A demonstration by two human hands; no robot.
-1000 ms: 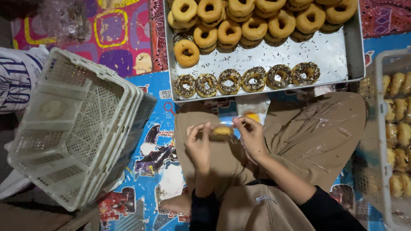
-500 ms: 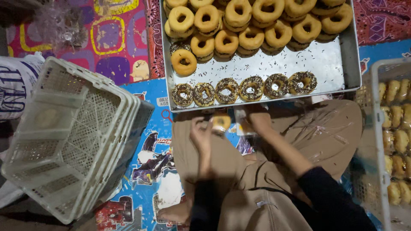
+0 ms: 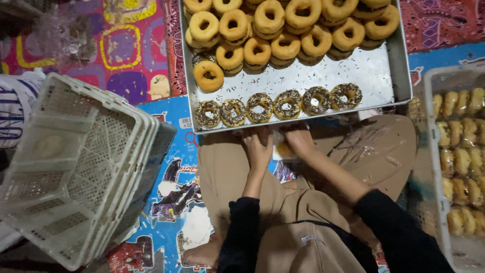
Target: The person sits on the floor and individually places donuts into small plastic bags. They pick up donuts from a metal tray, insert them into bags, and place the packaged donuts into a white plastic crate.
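While the left hand (image 3: pixel 258 146) rests half-curled, the right hand (image 3: pixel 298 141) grips a wrapped doughnut (image 3: pixel 283 150) below the tray (image 3: pixel 399 60).

You have one view only, from the camera on your head, so nothing is shared with a second view. It looks almost straight down over your lap as you sit on the floor, near enough that your sleeves fill the lower middle of the frame. Your left hand (image 3: pixel 258 149) and right hand (image 3: pixel 299 141) sit at centre. The metal tray (image 3: pixel 376 76) runs off the top edge, the stacked white crates (image 3: pixel 76 167) fill the left, and another crate (image 3: pixel 434 151) is cut by the right edge.
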